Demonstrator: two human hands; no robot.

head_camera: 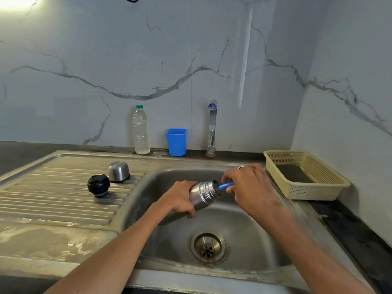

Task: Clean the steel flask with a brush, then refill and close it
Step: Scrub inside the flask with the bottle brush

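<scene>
Over the sink basin [244,225] my left hand [180,198] grips the steel flask [204,194], which lies tilted with its open mouth toward the right. My right hand [247,183] holds the blue handle of a brush [226,185]; the brush's head is hidden inside the flask's mouth. On the ribbed draining board [59,200] at the left stand the flask's black stopper [98,185] and its steel cup lid [118,171], mouth down.
A clear water bottle [141,130] with a green cap and a blue plastic cup [176,142] stand by the marble wall. The steel tap [212,128] rises behind the basin. A cream plastic basket [305,175] sits at the right. The drain [208,247] is below the flask.
</scene>
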